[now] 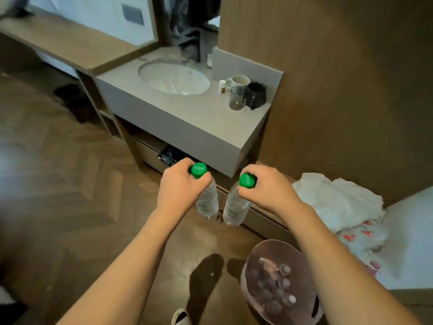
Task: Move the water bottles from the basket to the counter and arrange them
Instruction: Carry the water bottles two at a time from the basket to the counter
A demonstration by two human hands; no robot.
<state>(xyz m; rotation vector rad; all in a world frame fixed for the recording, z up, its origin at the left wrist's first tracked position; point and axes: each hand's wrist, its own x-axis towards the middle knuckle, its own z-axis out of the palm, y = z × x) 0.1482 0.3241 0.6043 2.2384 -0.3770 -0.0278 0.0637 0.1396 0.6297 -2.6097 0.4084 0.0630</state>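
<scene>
Presently, head view, with places given from the counter (206, 127).

Item 1: left hand (180, 186), closed round the neck of the left water bottle (208, 200), just under its green cap (198, 170). The bottle hangs upright in the air, below and just in front of the counter's near edge.

Item 2: right hand (264, 186), closed likewise on the neck of the right water bottle (235, 207), green cap (246, 181) showing beside the fingers. Same station, just right of the first; the two bodies hang near each other, whether touching cannot be told.

Item 3: basket (246, 266), on the floor well in front of the counter, more caps dimly showing inside.

Item 4: mugs and glass (246, 93), grouped at the counter's far right corner beside the sink (173, 77).

Handling, by judgement: clear thin-walled plastic, apparently full, so moderately heavy and steady when hanging; the body would dent and slip under a squeeze. The ridged neck below the cap is the firm hold. Bare counter in front of the mugs suits setting down.
</scene>
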